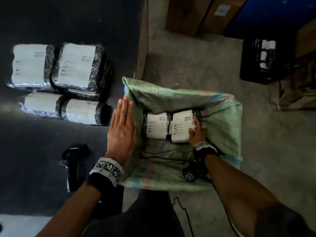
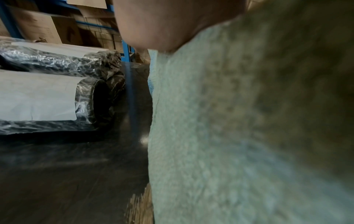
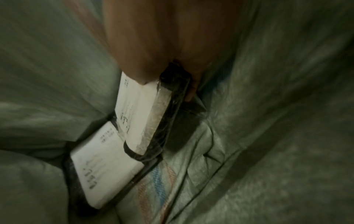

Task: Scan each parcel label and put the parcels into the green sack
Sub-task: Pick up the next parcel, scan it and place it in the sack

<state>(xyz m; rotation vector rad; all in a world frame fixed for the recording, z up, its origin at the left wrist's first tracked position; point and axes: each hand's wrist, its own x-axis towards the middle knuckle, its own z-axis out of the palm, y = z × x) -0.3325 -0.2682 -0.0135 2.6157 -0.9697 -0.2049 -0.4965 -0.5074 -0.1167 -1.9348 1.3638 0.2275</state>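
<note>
The green sack (image 1: 222,117) holds two labelled parcels side by side. The right hand (image 1: 197,132) grips the right parcel (image 1: 182,127); the left hand (image 1: 122,127) presses flat-fingered against the sack's rim.

Green woven sack (image 1: 220,106) sits open on the floor beside the table, two black-wrapped parcels with white labels lying side by side inside: one on the left (image 1: 156,125), one on the right (image 1: 182,127). Four more parcels (image 1: 58,81) wait on the table, plus the black scanner (image 1: 73,161).
</note>
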